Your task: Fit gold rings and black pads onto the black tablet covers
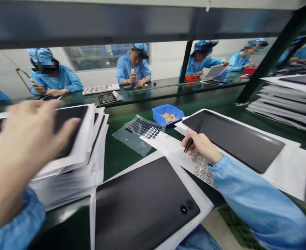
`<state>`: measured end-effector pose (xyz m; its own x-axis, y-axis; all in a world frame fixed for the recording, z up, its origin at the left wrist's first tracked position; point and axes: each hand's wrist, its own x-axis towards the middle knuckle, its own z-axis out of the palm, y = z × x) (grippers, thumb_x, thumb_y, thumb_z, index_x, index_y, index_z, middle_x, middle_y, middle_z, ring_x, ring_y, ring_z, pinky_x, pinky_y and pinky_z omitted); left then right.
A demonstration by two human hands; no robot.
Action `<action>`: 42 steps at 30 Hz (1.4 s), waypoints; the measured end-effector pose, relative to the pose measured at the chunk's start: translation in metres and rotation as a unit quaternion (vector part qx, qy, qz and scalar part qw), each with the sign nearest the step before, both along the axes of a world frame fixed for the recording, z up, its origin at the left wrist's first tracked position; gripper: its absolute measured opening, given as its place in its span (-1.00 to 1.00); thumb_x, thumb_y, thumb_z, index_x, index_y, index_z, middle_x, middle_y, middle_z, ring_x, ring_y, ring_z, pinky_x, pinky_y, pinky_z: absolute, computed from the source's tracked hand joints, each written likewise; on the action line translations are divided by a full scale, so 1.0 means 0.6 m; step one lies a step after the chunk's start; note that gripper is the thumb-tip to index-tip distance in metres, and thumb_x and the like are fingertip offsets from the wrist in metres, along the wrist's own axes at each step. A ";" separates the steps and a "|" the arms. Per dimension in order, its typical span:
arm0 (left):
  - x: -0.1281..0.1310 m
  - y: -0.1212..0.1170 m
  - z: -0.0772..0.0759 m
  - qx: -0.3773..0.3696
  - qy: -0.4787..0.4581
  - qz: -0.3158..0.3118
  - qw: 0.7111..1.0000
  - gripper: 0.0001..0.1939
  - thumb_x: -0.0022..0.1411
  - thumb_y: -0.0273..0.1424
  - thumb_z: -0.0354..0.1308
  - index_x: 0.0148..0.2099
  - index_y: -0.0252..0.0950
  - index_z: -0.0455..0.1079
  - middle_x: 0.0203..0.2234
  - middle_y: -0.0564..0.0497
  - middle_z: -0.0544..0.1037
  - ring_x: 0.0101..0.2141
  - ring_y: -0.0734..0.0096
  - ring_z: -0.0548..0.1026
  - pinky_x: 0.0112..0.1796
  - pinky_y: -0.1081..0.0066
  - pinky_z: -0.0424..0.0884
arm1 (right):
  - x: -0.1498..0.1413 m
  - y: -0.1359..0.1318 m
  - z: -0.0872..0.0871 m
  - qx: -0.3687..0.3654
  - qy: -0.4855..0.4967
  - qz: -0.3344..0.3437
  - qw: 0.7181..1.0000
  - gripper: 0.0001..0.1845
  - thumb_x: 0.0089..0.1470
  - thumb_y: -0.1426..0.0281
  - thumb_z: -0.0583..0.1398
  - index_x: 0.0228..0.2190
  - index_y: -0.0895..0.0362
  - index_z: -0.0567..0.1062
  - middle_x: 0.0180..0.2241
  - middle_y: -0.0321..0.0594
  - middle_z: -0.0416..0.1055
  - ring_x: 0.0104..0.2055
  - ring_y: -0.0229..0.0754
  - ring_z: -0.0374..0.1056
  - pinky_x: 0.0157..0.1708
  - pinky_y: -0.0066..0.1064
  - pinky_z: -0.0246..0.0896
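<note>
My left hand [34, 135], smeared by motion, is raised with fingers spread over a stack of dark panels interleaved with white sheets [66, 189]; whether it touches the top panel [71, 119] I cannot tell. Black tweezers [189, 144] are in my right hand [201, 144], tips pointing down above a white strip with ring-shaped stickers [201, 170]. Right in front of me, a dark tablet back cover [142, 201] with two round camera spots at its lower right corner lies on white paper. Another dark cover [231, 137] lies on paper beyond my right hand.
A clear bag [134, 139] with black rings lies mid-table beside a blue bin [159, 115] of small tan pieces. Paper-layered panels [283, 104] are stacked at far right. A shelf [142, 26] crosses overhead, with a green post [270, 57] at right. Several co-workers sit opposite.
</note>
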<state>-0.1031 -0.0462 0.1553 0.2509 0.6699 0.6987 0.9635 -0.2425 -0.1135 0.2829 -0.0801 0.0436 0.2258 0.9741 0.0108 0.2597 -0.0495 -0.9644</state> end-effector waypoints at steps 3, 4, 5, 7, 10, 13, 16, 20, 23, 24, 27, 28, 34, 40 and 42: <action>0.170 -0.042 -0.065 -0.101 0.048 -0.267 0.957 -0.61 0.39 -0.24 -0.15 -0.01 -0.39 0.36 -0.09 -0.17 0.42 0.00 0.13 0.34 0.05 0.12 0.28 | 0.009 0.021 -0.018 0.004 -0.020 -0.007 1.000 -0.49 0.07 -0.01 0.15 -0.57 0.19 0.45 -0.66 -0.14 0.46 -0.62 -0.19 0.45 -0.60 -0.47 0.39; 0.221 -0.044 -0.093 -0.162 0.075 -0.333 0.926 -0.65 0.39 -0.30 -0.14 -0.03 -0.40 0.37 -0.09 -0.18 0.43 0.03 0.13 0.32 0.08 0.15 0.25 | 0.011 0.028 -0.024 0.014 -0.026 -0.009 1.000 -0.57 0.07 0.05 0.19 -0.52 0.18 0.45 -0.61 -0.14 0.50 -0.54 -0.16 0.49 -0.52 -0.44 0.43; 0.264 -0.042 -0.122 -0.224 0.109 -0.384 0.889 -0.67 0.39 -0.33 -0.11 0.00 -0.43 0.35 -0.03 -0.22 0.41 0.11 0.08 0.25 0.14 0.14 0.18 | 0.012 0.033 -0.030 0.026 -0.034 -0.012 0.999 -0.64 0.07 0.11 0.21 -0.48 0.16 0.44 -0.56 -0.15 0.52 -0.48 -0.14 0.52 -0.46 -0.42 0.46; 0.325 -0.026 -0.177 -0.257 0.135 -0.425 0.857 -0.63 0.36 -0.30 -0.01 0.10 -0.41 0.28 0.10 -0.23 0.34 0.16 0.04 0.21 0.16 0.14 0.16 | 0.015 0.036 -0.039 0.049 -0.054 -0.019 0.997 -0.74 0.07 0.18 0.22 -0.44 0.13 0.42 -0.53 -0.19 0.52 -0.43 -0.13 0.53 -0.41 -0.39 0.48; 0.359 -0.004 -0.230 -0.277 0.145 -0.467 0.827 -0.59 0.35 -0.23 0.01 0.15 -0.32 0.25 0.14 -0.16 0.31 0.13 0.02 0.25 0.10 0.11 0.23 | 0.026 0.021 -0.051 0.070 -0.086 -0.032 0.993 -0.77 0.07 0.20 0.21 -0.44 0.09 0.37 -0.57 -0.24 0.48 -0.49 -0.12 0.51 -0.44 -0.35 0.48; 0.357 0.001 -0.248 -0.284 0.127 -0.487 0.816 -0.68 0.38 -0.23 -0.05 0.02 -0.32 0.33 0.06 -0.14 0.37 0.09 0.08 0.26 0.09 0.15 0.23 | 0.037 0.000 -0.064 0.079 -0.114 -0.047 0.989 -0.73 0.09 0.14 0.16 -0.44 0.07 0.30 -0.62 -0.25 0.45 -0.55 -0.10 0.48 -0.49 -0.32 0.45; 0.355 -0.002 -0.251 -0.287 0.108 -0.487 0.818 -0.69 0.37 -0.24 -0.05 -0.03 -0.33 0.34 -0.02 -0.15 0.39 0.04 0.08 0.26 0.07 0.10 0.22 | 0.042 -0.011 -0.077 0.090 -0.137 -0.069 0.984 -0.71 0.10 0.09 0.11 -0.42 0.05 0.26 -0.60 -0.22 0.45 -0.54 -0.07 0.48 -0.46 -0.28 0.44; 0.359 -0.002 -0.255 -0.287 0.104 -0.486 0.819 -0.65 0.38 -0.24 -0.09 0.12 -0.22 0.29 -0.01 -0.12 0.36 0.02 0.04 0.22 0.03 0.02 0.22 | 0.038 -0.014 -0.081 0.099 -0.160 -0.096 0.977 -0.72 0.13 0.10 0.08 -0.40 0.04 0.25 -0.58 -0.21 0.45 -0.54 -0.07 0.45 -0.42 -0.24 0.40; 0.360 -0.001 -0.258 -0.286 0.104 -0.485 0.820 -0.63 0.38 -0.24 -0.10 0.15 -0.21 0.28 0.00 -0.13 0.35 0.03 0.04 0.21 0.04 0.01 0.20 | 0.035 -0.018 -0.077 0.099 -0.175 -0.103 0.974 -0.76 0.13 0.14 0.08 -0.41 0.04 0.25 -0.58 -0.21 0.44 -0.54 -0.05 0.42 -0.39 -0.21 0.36; 0.359 -0.001 -0.259 -0.285 0.104 -0.485 0.820 -0.63 0.38 -0.24 -0.11 0.15 -0.21 0.29 -0.01 -0.13 0.35 0.02 0.05 0.21 0.04 0.02 0.20 | 0.035 -0.019 -0.076 0.099 -0.179 -0.106 0.973 -0.77 0.13 0.15 0.08 -0.42 0.04 0.25 -0.59 -0.21 0.43 -0.54 -0.04 0.42 -0.37 -0.19 0.35; 0.359 0.000 -0.259 -0.282 0.105 -0.485 0.821 -0.63 0.38 -0.25 -0.10 0.14 -0.20 0.29 -0.02 -0.12 0.36 0.02 0.06 0.22 0.04 0.03 0.20 | 0.036 -0.020 -0.076 0.100 -0.187 -0.110 0.971 -0.80 0.13 0.18 0.08 -0.43 0.03 0.25 -0.60 -0.21 0.42 -0.52 -0.03 0.42 -0.33 -0.18 0.33; 0.358 -0.001 -0.258 -0.280 0.106 -0.485 0.821 -0.63 0.38 -0.25 -0.10 0.14 -0.20 0.30 -0.02 -0.11 0.36 0.02 0.06 0.22 0.04 0.04 0.20 | 0.037 -0.019 -0.077 0.100 -0.187 -0.110 0.971 -0.80 0.12 0.19 0.08 -0.43 0.04 0.25 -0.60 -0.21 0.42 -0.52 -0.03 0.42 -0.33 -0.18 0.33; 0.359 -0.002 -0.256 -0.277 0.118 -0.479 0.824 -0.64 0.37 -0.26 -0.09 0.14 -0.20 0.30 -0.03 -0.10 0.38 0.00 0.07 0.26 0.01 0.05 0.23 | 0.032 -0.022 -0.064 0.100 -0.164 -0.108 0.975 -0.77 0.09 0.17 0.12 -0.46 0.04 0.25 -0.62 -0.22 0.41 -0.56 -0.07 0.41 -0.42 -0.23 0.34; 0.364 0.008 -0.261 -0.289 0.100 -0.492 0.815 -0.64 0.38 -0.28 -0.10 0.12 -0.26 0.33 0.02 -0.15 0.36 0.02 -0.01 0.23 0.05 -0.04 0.19 | -0.016 -0.129 -0.022 0.079 -0.011 -0.060 0.995 -0.61 0.05 0.00 0.17 -0.45 0.08 0.31 -0.64 -0.30 0.40 -0.61 -0.20 0.37 -0.55 -0.37 0.31; 0.361 0.005 -0.263 -0.288 0.086 -0.496 0.814 -0.63 0.39 -0.31 -0.11 0.12 -0.33 0.33 0.05 -0.19 0.34 0.09 -0.04 0.17 0.10 -0.05 0.14 | -0.038 -0.171 -0.026 0.032 0.060 -0.051 0.996 -0.58 0.02 -0.01 0.19 -0.47 0.09 0.31 -0.69 -0.34 0.37 -0.68 -0.25 0.31 -0.64 -0.41 0.24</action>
